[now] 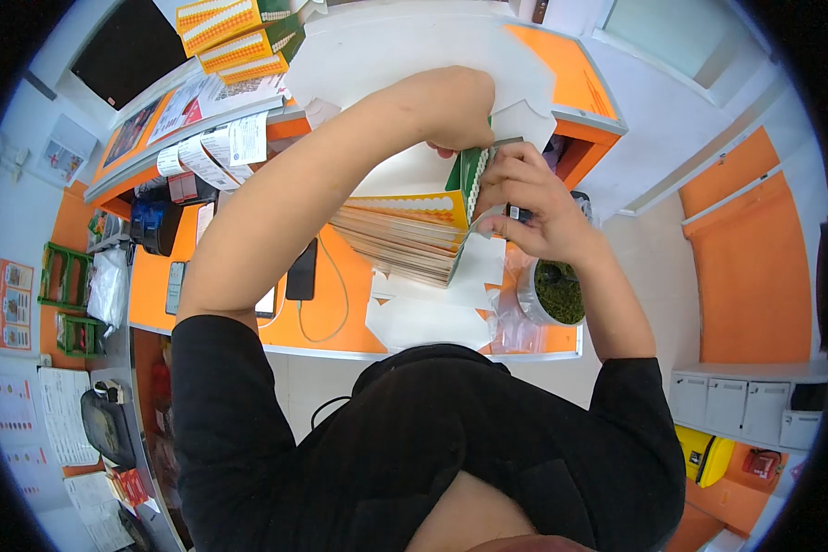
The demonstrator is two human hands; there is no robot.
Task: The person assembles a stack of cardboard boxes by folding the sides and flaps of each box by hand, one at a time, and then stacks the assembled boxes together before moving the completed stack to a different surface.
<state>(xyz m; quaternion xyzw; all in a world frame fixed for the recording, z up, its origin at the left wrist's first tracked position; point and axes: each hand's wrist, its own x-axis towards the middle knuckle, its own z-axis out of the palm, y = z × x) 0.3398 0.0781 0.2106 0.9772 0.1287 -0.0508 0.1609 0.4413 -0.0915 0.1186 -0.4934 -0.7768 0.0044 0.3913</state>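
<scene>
A thick fanned stack of flat printed cardboard packets (405,241), yellow and orange on the upper face, stands in front of me on white die-cut card (423,322). At its right end is a green panel (470,175) with a white scalloped edge. My left hand (460,106) reaches over from the far side, its fingers closed on the far part of that green panel; its fingertips are partly hidden. My right hand (538,202) curls its bent fingers round the panel's right side. A small black object (519,213) shows under its palm.
A phone (301,271) with a cable lies left of the stack. To the right stand a round tub (554,293) of green matter and clear plastic bags (517,331). More yellow-and-green packets (239,41) sit on the raised counter at the back left, near papers (216,152).
</scene>
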